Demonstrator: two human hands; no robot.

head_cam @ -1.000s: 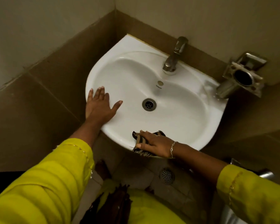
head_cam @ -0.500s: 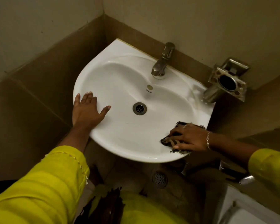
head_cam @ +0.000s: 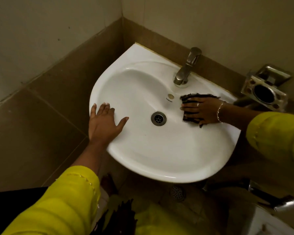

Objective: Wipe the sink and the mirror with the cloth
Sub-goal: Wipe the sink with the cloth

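Drain (head_cam: 158,118) between hands; tap (head_cam: 187,68) beyond right hand (head_cam: 204,110), which is pressed flat on cloth (head_cam: 193,97); left hand (head_cam: 103,123) flat, empty, on sink (head_cam: 159,158) rim.

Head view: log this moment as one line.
phase: wiping sink | right hand: presses cloth flat beside drain | left hand: flat on sink rim | mirror: not in view

The sink (head_cam: 159,158) bowl is open near and centre. The tap (head_cam: 185,70) blocks the far rim, the left hand (head_cam: 103,124) the left rim, and the right hand (head_cam: 204,111) with the cloth (head_cam: 191,97) the right side. A holder (head_cam: 264,94) juts out beyond.
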